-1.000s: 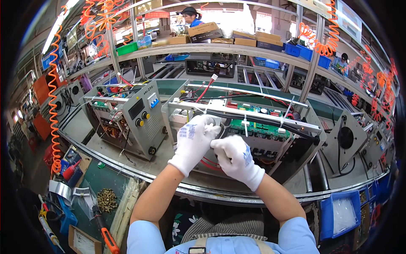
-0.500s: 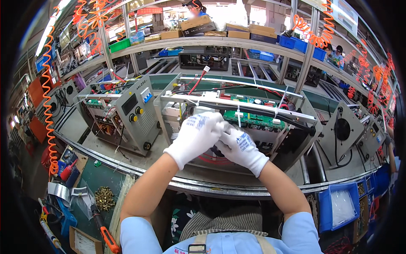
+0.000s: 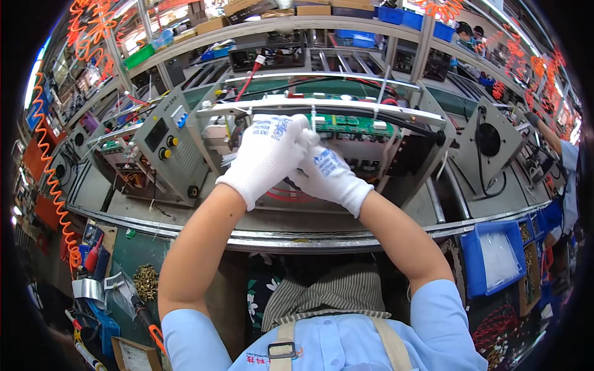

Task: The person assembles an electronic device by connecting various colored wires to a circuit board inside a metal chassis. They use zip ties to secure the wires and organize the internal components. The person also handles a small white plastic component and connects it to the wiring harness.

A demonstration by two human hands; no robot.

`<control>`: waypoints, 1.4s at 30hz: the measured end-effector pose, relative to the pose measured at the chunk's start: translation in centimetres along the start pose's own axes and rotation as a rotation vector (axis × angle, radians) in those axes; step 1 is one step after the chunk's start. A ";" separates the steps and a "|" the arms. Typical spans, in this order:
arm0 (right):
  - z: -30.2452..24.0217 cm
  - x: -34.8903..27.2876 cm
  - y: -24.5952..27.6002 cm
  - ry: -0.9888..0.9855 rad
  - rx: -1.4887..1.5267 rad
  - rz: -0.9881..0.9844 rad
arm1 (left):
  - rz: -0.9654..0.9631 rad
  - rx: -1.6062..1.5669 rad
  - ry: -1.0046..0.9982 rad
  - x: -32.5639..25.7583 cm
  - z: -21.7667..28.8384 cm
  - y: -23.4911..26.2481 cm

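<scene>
White knitted gloves cover both my hands, which meet at the front side of an open grey metal machine chassis (image 3: 346,179). My left hand (image 3: 272,145) is closed, its fingers pinched against those of my right hand (image 3: 325,167), also closed. Whatever they grip is hidden between the fingers. Thin white strip ends (image 3: 229,159) show beside my left hand. Just above the hands, a black cable bundle (image 3: 365,113) runs along a pale rail, with a white cable tie (image 3: 314,117) around it. Behind lies a green circuit board (image 3: 352,125). Red wires (image 3: 288,196) hang below the hands.
Left stands another grey machine (image 3: 170,145) with yellow knobs; right, a panel with a round fan opening (image 3: 487,140). A metal rail (image 3: 297,241) edges the bench. Blue bins (image 3: 495,256) sit right; brass fittings (image 3: 146,282) and tools lie left. Another person's arm (image 3: 547,133) reaches in right.
The whole view has shifted, so the chassis and bench now sit higher and further left in it. My hands stay together at the same part of the chassis, fingers still closed.
</scene>
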State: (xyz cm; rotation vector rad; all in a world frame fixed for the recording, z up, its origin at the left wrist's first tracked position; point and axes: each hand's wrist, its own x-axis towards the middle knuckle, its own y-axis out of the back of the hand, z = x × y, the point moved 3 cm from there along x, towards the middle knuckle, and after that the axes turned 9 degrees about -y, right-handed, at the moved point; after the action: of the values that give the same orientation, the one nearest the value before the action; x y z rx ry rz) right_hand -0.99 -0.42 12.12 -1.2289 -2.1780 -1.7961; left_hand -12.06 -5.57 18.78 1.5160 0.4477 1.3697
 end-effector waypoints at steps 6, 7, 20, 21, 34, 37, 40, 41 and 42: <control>0.6 -0.1 -0.2 0.002 -0.054 -0.004 | 0.229 -0.002 -0.002 -2.3 -1.7 0.0; 0.5 0.3 -0.5 0.061 0.019 0.062 | 0.201 -0.059 0.068 -2.5 -1.5 0.3; -1.8 -12.1 -2.0 0.096 0.252 0.023 | -0.483 -1.125 0.569 -15.3 2.8 -11.0; -1.6 -12.2 -2.5 0.070 0.249 -0.017 | -0.472 -1.228 0.588 -15.8 2.7 -12.0; 0.7 -10.5 -0.2 -0.532 0.565 -0.133 | 0.350 -0.537 0.483 -17.1 -2.0 -4.9; -1.7 -9.6 -1.7 -0.368 0.617 -0.144 | -0.144 -0.729 0.249 -16.2 1.4 -6.6; -1.2 -9.5 -2.4 -0.239 0.494 -0.031 | -0.018 -0.597 -0.067 -17.4 -2.2 -6.7; -1.0 -8.9 -2.3 -0.336 0.506 0.011 | 0.032 -0.426 0.102 -16.9 -4.1 -5.7; -0.8 -7.8 -1.8 -0.434 0.517 0.054 | 0.199 -0.493 0.305 -16.7 -6.6 -5.1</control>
State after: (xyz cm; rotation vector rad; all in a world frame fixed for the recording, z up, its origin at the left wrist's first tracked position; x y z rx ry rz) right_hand 2.94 -5.21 6.94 -1.6113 -2.5542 -0.8978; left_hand -21.07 -14.00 4.78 0.9704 0.1253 1.7261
